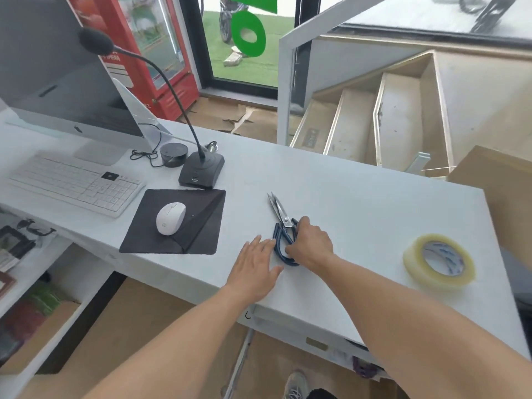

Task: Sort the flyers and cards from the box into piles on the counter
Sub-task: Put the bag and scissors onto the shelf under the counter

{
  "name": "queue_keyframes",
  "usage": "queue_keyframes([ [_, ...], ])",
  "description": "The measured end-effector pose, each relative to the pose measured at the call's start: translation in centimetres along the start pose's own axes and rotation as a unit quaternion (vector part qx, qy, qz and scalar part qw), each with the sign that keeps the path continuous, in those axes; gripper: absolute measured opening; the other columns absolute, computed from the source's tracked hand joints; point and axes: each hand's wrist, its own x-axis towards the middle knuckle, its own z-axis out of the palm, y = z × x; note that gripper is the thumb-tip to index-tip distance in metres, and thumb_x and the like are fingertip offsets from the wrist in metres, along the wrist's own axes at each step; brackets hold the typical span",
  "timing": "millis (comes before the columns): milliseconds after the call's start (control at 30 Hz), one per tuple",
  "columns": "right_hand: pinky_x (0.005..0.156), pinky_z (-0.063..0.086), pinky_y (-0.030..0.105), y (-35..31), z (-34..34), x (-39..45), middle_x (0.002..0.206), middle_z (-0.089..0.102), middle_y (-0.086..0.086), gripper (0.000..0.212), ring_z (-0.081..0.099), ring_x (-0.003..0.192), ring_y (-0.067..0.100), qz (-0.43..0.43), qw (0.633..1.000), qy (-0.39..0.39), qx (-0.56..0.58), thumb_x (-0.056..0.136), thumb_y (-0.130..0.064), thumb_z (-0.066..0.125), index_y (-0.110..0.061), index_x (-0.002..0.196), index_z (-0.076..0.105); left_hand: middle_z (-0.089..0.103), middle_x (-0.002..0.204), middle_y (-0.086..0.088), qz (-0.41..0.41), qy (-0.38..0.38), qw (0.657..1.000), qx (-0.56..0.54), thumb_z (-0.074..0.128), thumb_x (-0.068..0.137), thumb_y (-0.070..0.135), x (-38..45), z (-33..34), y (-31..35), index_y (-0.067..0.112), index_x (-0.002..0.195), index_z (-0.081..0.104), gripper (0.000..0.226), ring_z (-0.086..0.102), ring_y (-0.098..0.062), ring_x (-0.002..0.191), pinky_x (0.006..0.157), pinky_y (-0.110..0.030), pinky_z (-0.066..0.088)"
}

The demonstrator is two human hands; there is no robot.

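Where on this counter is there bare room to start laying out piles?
The widest bare patch lies between the scissors and the tape roll, running back to the counter's far edge. A narrower strip separates the mouse pad from the scissors. The left end, around the keyboard and microphone base, is crowded.

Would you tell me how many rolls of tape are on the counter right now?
1: a clear tape roll lies flat near the counter's right end, right of the scissors. Others may lie outside the view.
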Motion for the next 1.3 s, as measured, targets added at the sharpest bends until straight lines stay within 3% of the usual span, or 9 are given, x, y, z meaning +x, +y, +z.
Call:
queue_keyframes([
  [300,0.071,0.051,0.034,2.5,2.6,-7.8,0.084,0.064,-0.006,0.027,0.062,0.081,0.021,0.063,0.989,0.06,0.123,0.075,-0.019,0.061,-0.029,0.096,0.047,0.028,0.163,0.004,0.088,-0.011,0.995,0.035,0.038,0.104,0.049,-3.9,0.9,0.6,0.017,0.16,0.016,0.068,0.004,-0.014,0.155,0.126,-0.037,0.0],
  [367,0.075,0.054,0.037,3.0,3.2,-9.8,0.083,0.064,-0.006,0.025,0.062,0.079,0.022,0.077,0.983,0.089,0.139,0.077,-0.019,0.06,-0.029,0.096,0.046,0.033,0.161,0.0,0.099,-0.023,0.993,0.056,0.035,0.103,0.053,-5.1,1.2,0.8,0.016,0.16,0.015,0.071,0.015,-0.019,0.153,0.126,-0.039,0.008],
  [467,0.077,0.054,0.038,3.6,3.6,-12.7,0.084,0.065,-0.003,0.025,0.062,0.079,0.025,0.098,0.976,0.133,0.145,0.079,-0.02,0.059,-0.029,0.098,0.046,0.049,0.141,-0.005,0.111,-0.012,0.986,0.121,0.041,0.1,0.053,-6.9,1.5,1.2,0.016,0.148,0.036,0.061,0.04,-0.026,0.133,0.11,-0.04,0.033],
  [567,0.077,0.051,0.036,4.4,4.0,-15.7,0.091,0.065,-0.001,0.025,0.061,0.083,0.026,0.121,0.971,0.151,0.144,0.083,-0.021,0.062,-0.027,0.101,0.046,0.051,0.129,-0.007,0.136,-0.01,0.965,0.224,0.051,0.098,0.039,-8.5,1.6,0.7,0.014,0.135,0.046,0.045,0.044,-0.027,0.121,0.096,-0.04,0.04],
  [733,0.076,0.054,0.038,5.3,5.5,-20.2,0.091,0.06,-0.003,0.028,0.061,0.082,0.024,0.143,0.966,0.17,0.135,0.086,-0.023,0.065,-0.029,0.103,0.044,0.056,0.126,-0.006,0.136,0.031,0.957,0.253,0.057,0.095,0.04,-8.9,1.4,-0.2,0.012,0.14,0.036,0.057,0.048,-0.027,0.117,0.094,-0.039,0.039],
  [833,0.075,0.055,0.039,5.5,6.4,-22.0,0.092,0.061,-0.004,0.028,0.062,0.083,0.023,0.154,0.959,0.189,0.144,0.086,-0.026,0.067,-0.031,0.102,0.044,0.05,0.136,-0.01,0.161,0.015,0.958,0.237,0.056,0.096,0.025,-8.6,1.5,0.6,0.017,0.152,0.024,0.065,0.045,-0.029,0.124,0.099,-0.04,0.039],
  [1000,0.077,0.055,0.04,5.8,6.5,-23.7,0.096,0.062,-0.007,0.029,0.063,0.084,0.023,0.169,0.952,0.209,0.147,0.087,-0.029,0.069,-0.032,0.102,0.044,0.032,0.148,-0.019,0.03,-0.049,0.992,0.113,0.037,0.1,0.034,-8.7,2.2,3.6,0.024,0.158,0.015,0.063,0.032,-0.035,0.135,0.109,-0.046,0.031],
  [1133,0.08,0.054,0.042,6.7,5.6,-23.9,0.101,0.064,-0.007,0.031,0.063,0.087,0.023,0.17,0.95,0.216,0.151,0.085,-0.03,0.07,-0.032,0.101,0.043,0.032,0.146,-0.024,-0.001,-0.051,0.99,0.131,0.029,0.1,0.062,-7.5,3.1,5.7,0.035,0.16,-0.001,0.072,0.033,-0.038,0.132,0.105,-0.047,0.032],
  [1300,0.078,0.055,0.042,8.4,4.5,-23.6,0.107,0.064,-0.008,0.033,0.064,0.086,0.023,0.172,0.952,0.216,0.129,0.087,-0.029,0.07,-0.032,0.103,0.042,0.037,0.143,-0.021,-0.029,-0.035,0.989,0.14,0.035,0.099,0.062,-5.5,3.5,7.3,0.028,0.16,-0.002,0.079,0.039,-0.036,0.127,0.094,-0.046,0.039],
])
